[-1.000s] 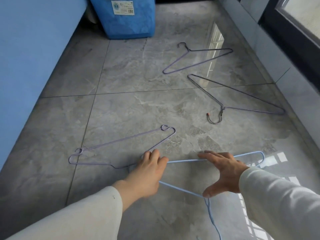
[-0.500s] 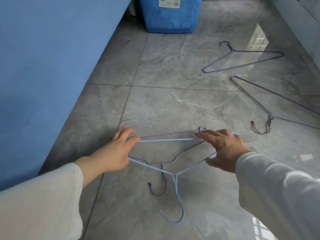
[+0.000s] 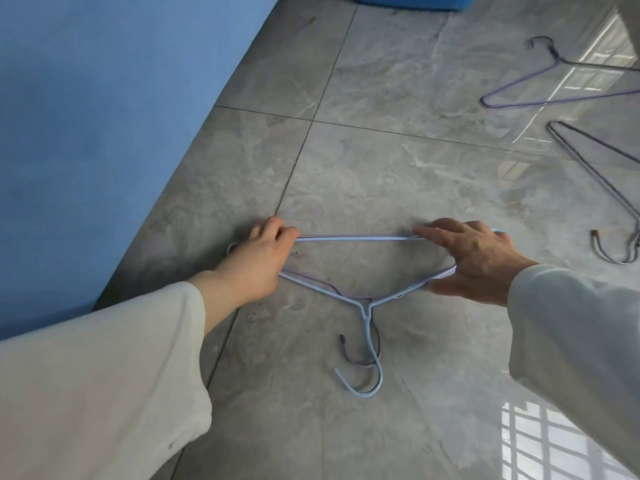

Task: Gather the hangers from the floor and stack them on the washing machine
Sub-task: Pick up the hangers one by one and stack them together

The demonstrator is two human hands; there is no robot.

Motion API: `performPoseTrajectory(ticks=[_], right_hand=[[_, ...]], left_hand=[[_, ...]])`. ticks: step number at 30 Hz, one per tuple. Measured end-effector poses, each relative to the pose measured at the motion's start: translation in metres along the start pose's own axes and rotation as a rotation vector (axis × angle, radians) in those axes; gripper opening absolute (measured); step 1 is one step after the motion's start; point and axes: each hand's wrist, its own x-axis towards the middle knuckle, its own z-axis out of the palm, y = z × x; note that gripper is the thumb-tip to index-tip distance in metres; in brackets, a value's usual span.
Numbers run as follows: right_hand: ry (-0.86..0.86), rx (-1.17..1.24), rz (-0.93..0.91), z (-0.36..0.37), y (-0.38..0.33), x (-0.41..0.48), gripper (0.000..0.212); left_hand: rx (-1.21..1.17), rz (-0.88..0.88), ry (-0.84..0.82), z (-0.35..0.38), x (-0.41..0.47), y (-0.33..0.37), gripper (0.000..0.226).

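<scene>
A light blue wire hanger (image 3: 365, 320) lies stacked over a purple wire hanger (image 3: 378, 344), their hooks pointing toward me. My left hand (image 3: 258, 263) grips the left corner of the pair and my right hand (image 3: 476, 259) grips the right corner; both hold the two hangers together just above the grey tile floor. A second purple hanger (image 3: 554, 81) lies on the floor at the far right. A grey wire hanger (image 3: 602, 188) with an orange-tipped hook lies nearer, at the right edge. No washing machine is in view.
A blue wall (image 3: 104, 116) runs along the left side. The bottom of a blue container (image 3: 408, 0) shows at the top edge. Window light reflects off the glossy tiles (image 3: 540, 441) at the lower right.
The purple hanger and the blue hanger, apart on the floor a second ago, are now aligned one over the other with a hand at each corner. The view has shifted left.
</scene>
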Motion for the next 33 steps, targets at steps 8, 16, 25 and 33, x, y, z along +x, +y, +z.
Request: performPoseTrajectory(ticks=[8,16,25,33], right_hand=[[-0.041,-0.139,-0.031,-0.002,-0.013,-0.009,0.087],[-0.118,-0.296,-0.085,0.003,-0.013,-0.027,0.084],[-0.111,-0.199,-0.046,-0.006,0.009,-0.065,0.073],[-0.219,0.006,0.047,-0.050,0.039,-0.093,0.039]], left_hand=[[0.285,0.014,-0.118,-0.006,-0.008,0.016,0.072],[0.370,0.086,-0.218,-0.009,-0.021,0.033,0.059],[0.153,0.168,-0.160,-0.024,-0.018,0.050,0.057],[-0.035,0.181,-0.274,-0.057,-0.008,0.089,0.026]])
